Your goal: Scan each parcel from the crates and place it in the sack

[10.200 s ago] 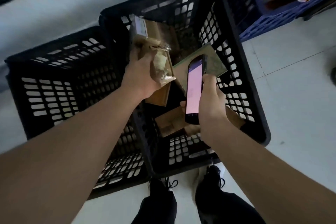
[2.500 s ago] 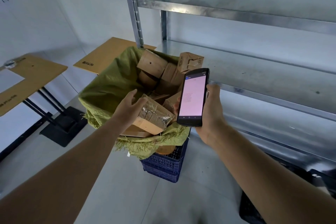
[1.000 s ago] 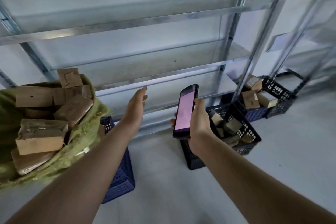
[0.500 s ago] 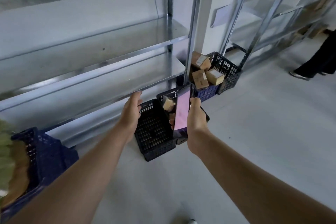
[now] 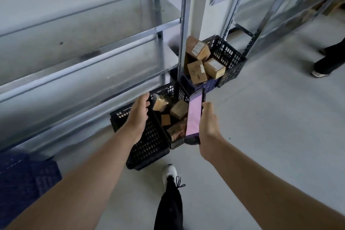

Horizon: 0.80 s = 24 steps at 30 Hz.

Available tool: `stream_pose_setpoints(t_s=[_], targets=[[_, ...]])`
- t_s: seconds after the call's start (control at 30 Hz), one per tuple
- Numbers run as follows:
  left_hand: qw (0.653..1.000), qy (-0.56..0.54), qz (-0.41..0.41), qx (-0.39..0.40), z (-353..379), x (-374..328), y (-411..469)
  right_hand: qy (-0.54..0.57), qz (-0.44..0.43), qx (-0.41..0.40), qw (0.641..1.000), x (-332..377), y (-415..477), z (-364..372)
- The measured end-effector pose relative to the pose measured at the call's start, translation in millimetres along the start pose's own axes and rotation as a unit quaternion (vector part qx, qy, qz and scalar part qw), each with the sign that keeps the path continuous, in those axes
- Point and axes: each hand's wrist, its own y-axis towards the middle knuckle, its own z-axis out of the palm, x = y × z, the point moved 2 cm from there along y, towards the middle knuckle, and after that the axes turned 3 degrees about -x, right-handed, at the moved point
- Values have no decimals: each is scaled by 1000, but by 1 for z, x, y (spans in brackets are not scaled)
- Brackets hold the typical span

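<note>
Currently the left hand (image 5: 139,112) hangs empty, fingers relaxed, over two black crates (image 5: 149,147) on the floor beside the shelving. Parcels (image 5: 179,109) lie jumbled in the right crate, tilted every way, their long axes crossing. The right hand (image 5: 208,125) grips a scanner (image 5: 194,115) that points away. Farther crates (image 5: 229,65) hold more parcels, so plenty remains. No sack shows.

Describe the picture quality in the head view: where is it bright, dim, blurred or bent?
Head view: the phone glows a washed-out pink, its text unreadable; the parcels in the black crate lie in dim light; the metal shelving is smeared by blur; the wide lens slants its uprights.
</note>
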Motion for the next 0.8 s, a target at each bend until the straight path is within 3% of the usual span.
stream_pose_setpoints(t_s=[0.5, 0.8], targets=[[992, 29, -120, 35, 105, 5, 221, -42, 83, -61, 994, 49, 238, 24], [983, 16, -177, -47, 179, 94, 340, -108, 124, -55, 985, 25, 389, 3]])
